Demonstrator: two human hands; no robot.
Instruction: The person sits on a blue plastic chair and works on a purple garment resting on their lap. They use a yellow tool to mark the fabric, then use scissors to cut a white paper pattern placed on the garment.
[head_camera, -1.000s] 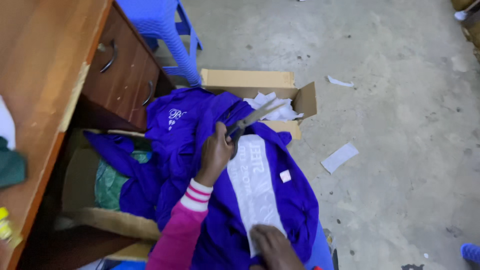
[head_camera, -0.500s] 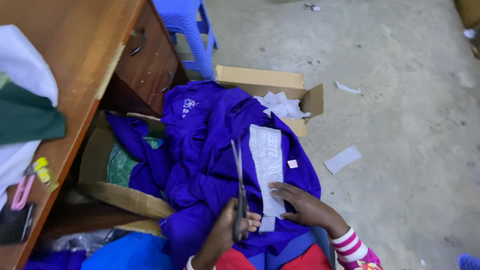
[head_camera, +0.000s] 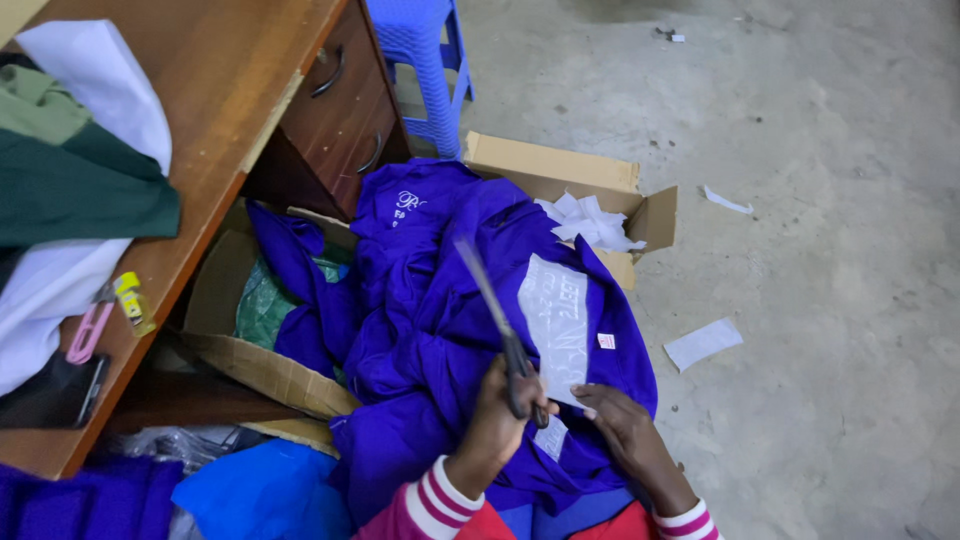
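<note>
Though both forearms are cut off at the bottom edge, I see my left hand (head_camera: 497, 415) closed around the scissors (head_camera: 500, 330), blades blurred (pointing up-left) over the purple garment (head_camera: 440, 300) at centre. Just right, my right hand (head_camera: 625, 425) presses flat, fingers open, on the white transfer sheet (head_camera: 556, 325).

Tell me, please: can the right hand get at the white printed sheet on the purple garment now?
Probably yes. The right hand already rests at the lower end of the white sheet, nothing covers it, and the scissors lie beside it in the left hand.
</note>
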